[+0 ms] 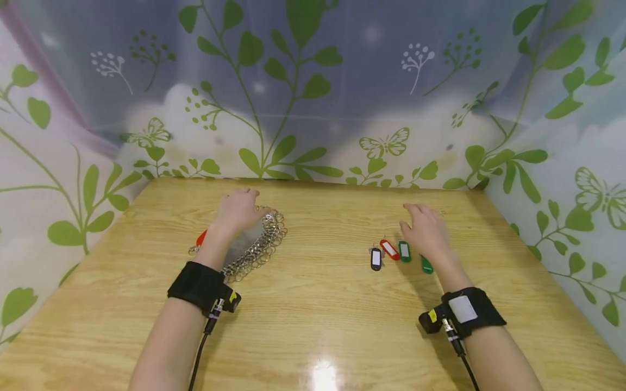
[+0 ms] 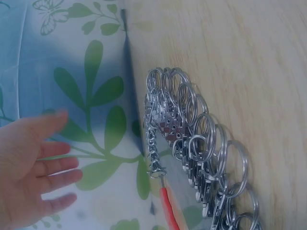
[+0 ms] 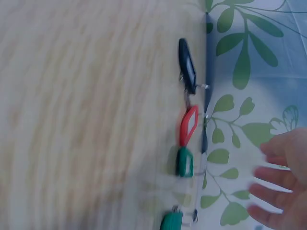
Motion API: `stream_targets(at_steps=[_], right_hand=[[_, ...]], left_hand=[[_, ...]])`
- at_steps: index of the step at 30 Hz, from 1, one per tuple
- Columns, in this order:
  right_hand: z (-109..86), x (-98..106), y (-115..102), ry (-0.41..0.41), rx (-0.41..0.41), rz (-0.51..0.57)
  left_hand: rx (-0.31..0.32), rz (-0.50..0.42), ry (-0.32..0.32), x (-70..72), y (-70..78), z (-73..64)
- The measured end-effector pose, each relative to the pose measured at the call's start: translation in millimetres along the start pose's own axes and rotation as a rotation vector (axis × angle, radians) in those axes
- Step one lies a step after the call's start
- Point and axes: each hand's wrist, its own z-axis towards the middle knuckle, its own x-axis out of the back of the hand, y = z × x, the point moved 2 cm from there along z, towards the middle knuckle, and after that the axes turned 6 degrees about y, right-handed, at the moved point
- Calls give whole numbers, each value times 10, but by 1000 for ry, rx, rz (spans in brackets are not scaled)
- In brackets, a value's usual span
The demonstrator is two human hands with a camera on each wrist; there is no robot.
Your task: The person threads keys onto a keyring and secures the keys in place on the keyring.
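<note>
My left hand [image 1: 238, 210] is held over the table's left side, fingers relaxed and empty. Beneath and beside it, a string of metal split rings with clasps [image 1: 266, 247] curves around a greyish surface [image 1: 246, 240]. A red piece [image 1: 201, 238] shows left of the forearm; the left wrist view has a slim red piece [image 2: 168, 208] joined to a chain. My right hand [image 1: 425, 231], also empty with loosely spread fingers, hovers above several key tags: one black [image 1: 375, 259], one red [image 1: 389, 250] and two green, one green tag [image 1: 404, 251] left of the other [image 1: 427, 264].
The wooden table [image 1: 303, 304] ends at a leaf-patterned curtain [image 1: 313, 130] at the back, with more such fabric at both sides. Black wrist straps [image 1: 195, 285] carry small cameras, and a cable [image 1: 198, 353] trails from each toward me.
</note>
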Motion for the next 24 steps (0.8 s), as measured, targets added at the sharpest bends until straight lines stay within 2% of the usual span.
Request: stream_targets(at_steps=[3, 8, 12, 15, 17, 24], right_hand=[[33, -27, -65, -31, 18, 14], [93, -145, -131, -181, 2, 27], [121, -251, -142, -225, -23, 29], [123, -311, -150, -242, -42, 11], [120, -346, -155, -257, -51, -5], [94, -411, -221, -293, -63, -35]], left_hand=[[-14, -31, 66, 35, -15, -22], [-60, -55, 70, 62, -17, -8], [-124, -80, 38, 8, 17, 26], [-167, -109, 20, -107, 48, 27], [-186, -93, 16, -201, 65, 16], [-214, -56, -128, -434, 139, -30]])
